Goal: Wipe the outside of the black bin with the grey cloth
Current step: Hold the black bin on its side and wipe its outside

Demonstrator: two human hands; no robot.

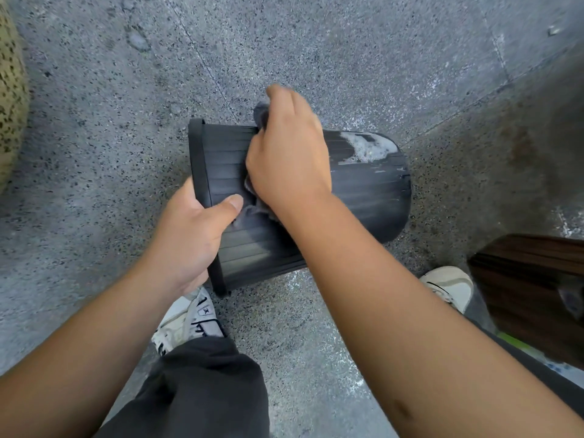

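head view: the ribbed black plastic bin (363, 191) lies on its side above speckled grey terrazzo floor (94, 121), a foamy white patch near its base. the left hand (189, 235) grips the rim, thumb over the wall. the right hand (289, 153) presses the crumpled grey cloth (252, 210) against the side, fingers curled round it. white sneakers (186, 320) below; dark wooden furniture (531, 289) at right. the bin's inside is hidden.

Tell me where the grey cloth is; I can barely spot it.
Head view, centre: grey cloth under the right hand, pressed on the black bin.
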